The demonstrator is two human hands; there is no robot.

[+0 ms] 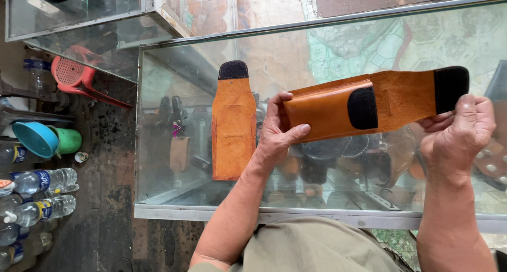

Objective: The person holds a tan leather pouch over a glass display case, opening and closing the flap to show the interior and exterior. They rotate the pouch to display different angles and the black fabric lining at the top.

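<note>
My left hand (279, 132) grips the closed bottom end of a tan leather pouch (327, 111), thumb across its front. My right hand (459, 132) holds the pouch's open flap (406, 97) by its far end, where a black fastener strip (450, 87) shows. A second black fastener patch (362, 108) sits on the pouch body. The pouch is held flat and stretched out above the glass counter top (169, 76). A second tan leather pouch (233, 127) with a black tip lies flat on the glass, just left of my left hand.
The glass case holds several leather goods and dark items below the top. Its metal front edge (211, 213) runs near my lap. On the floor to the left stand plastic water bottles (42, 181), a teal basin (36, 139), a green cup (68, 140) and a red stool (76, 74).
</note>
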